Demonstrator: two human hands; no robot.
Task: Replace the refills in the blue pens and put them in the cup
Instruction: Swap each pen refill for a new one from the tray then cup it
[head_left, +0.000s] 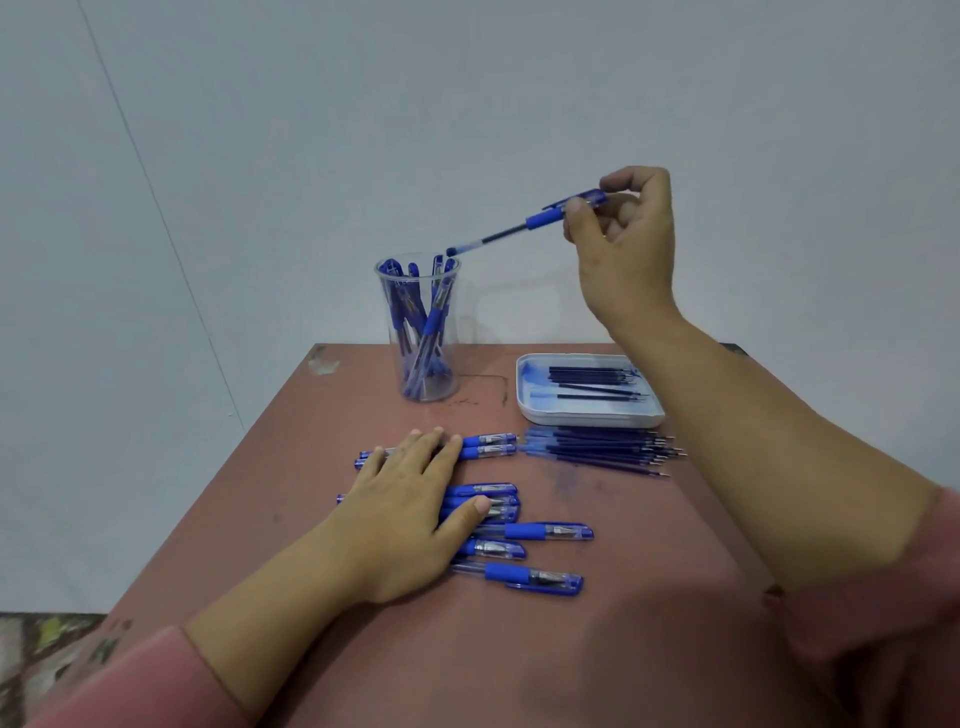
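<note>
One bench (649, 519): reddish-brown top that carries everything, its far edge against a pale wall.
Right hand (623, 244): raised above the far right part of the bench, thumb and fingertips pinched on the cap end of the held pen.
Left hand (405, 514): flat, fingers straight and apart, resting on the loose pens at mid-bench, gripping nothing.
Tray (587, 418): white, at the far right corner, with a few dark refills (592, 379) inside.
Cup (418, 332): clear, upright, near the far edge and left of the tray, with several blue pens standing in it.
Loose pens (535, 531): a row at mid-bench, long axes roughly parallel to the far edge, some under the left hand.
Refill pile (597, 451): on the bench just in front of the tray, lying the same way as the pens.
Held pen (540, 222): long axis slants down and left from the right hand, tip just above the cup's right rim.
Key relation: the cup lies left of and below the right hand, and the tip already points at its mouth. The right hand is the nearer one.
Step, as judged: dropping a refilled pen in. It likely needs tipping more upright so it clears the rim.
</note>
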